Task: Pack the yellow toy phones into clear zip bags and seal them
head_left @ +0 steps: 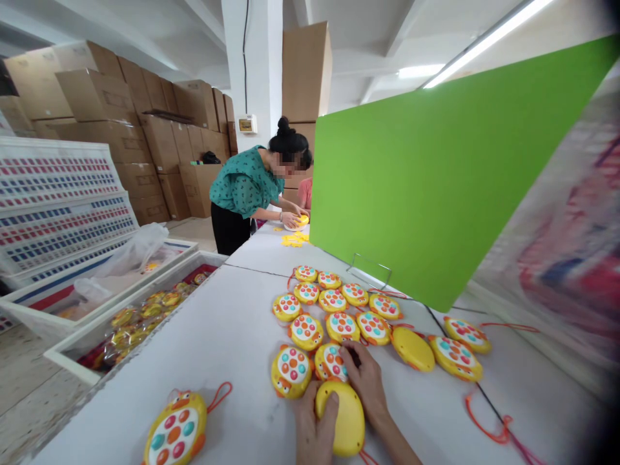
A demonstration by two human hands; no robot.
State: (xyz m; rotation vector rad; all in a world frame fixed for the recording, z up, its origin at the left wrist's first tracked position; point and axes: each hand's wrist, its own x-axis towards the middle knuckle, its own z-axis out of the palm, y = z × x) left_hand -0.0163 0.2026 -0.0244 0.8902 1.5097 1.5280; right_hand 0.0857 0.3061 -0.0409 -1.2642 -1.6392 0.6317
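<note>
My left hand [314, 423] grips a yellow duck-shaped button toy [343, 420], with its plain back facing up and my thumb pressed on it. An orange cord trails from its lower end. Just beyond, my right hand [367, 378] has its fingers closed at the right edge of another duck toy [331, 361], whose coloured buttons face up. Beside that one lies a further duck toy [291, 371]. More such toys sit in rows ahead, mostly buttons up; one [413, 349] shows its plain back. A separate duck toy [177, 429] with an orange loop lies at the near left.
A green board [436, 174] stands along the right of the white table [232, 336]. To the left, a white crate [72, 355] holds wrapped toys, near stacked baskets [58, 200] and cardboard boxes [106, 97]. Another person [249, 184] handles a yellow item at the far end.
</note>
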